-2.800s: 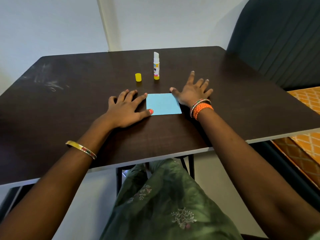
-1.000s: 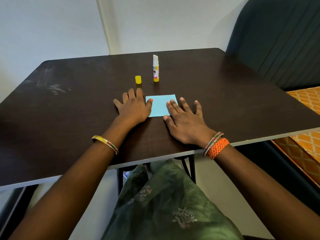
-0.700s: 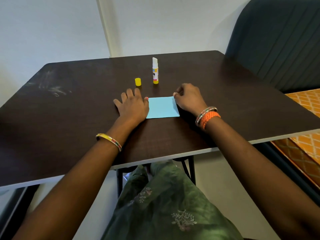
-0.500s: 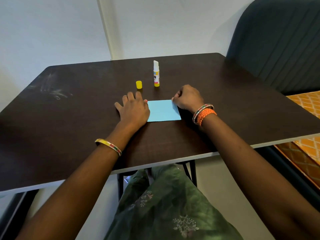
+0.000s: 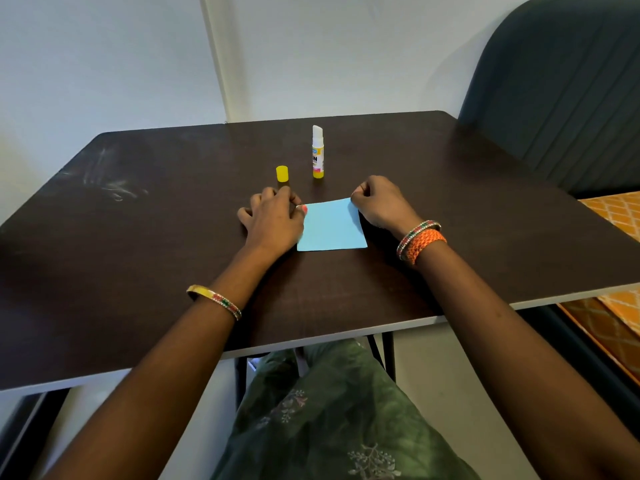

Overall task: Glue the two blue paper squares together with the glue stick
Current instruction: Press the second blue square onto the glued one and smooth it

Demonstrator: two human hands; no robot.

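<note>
1. Paper (image 5: 331,226), light blue, lies near the middle of the dark table (image 5: 138,258). Only one blue square shows; whether a second sheet is under it cannot be told.
2. Left hand (image 5: 273,221) rests on the table at the paper's left edge, fingers curled, thumb tip with a pink nail touching the far left corner. It covers part of that edge. Loosely curled, not clearly gripping anything.
3. Right hand (image 5: 381,202) is fisted at the paper's far right corner, thumb and fingers pinched on the corner, which looks slightly lifted. Fingertips mostly hidden by the knuckles.
4. Glue stick (image 5: 318,152) stands upright beyond the paper, uncapped, white top exposed, yellow base.
5. Label on the glue stick: yellow and white with a blue patch at top and dark letters; the letters are too small to make out, so no brand is legible.
6. Cap (image 5: 282,173), yellow, stands on the table just left of the glue stick, apart from it, near the left hand's fingertips.
7. Bangle (image 5: 214,301), gold with coloured bits, on the left forearm. Orange band (image 5: 422,242) plus a thin multicolour bangle on the right wrist.
8. Chalky smears (image 5: 110,183) on the table's far left.
9. Dark chair back (image 5: 568,88) at right, cut off by the frame edge. Orange patterned fabric (image 5: 616,216) at right edge, partly cut off.
10. Green floral garment (image 5: 329,417) below the table edge.
</note>
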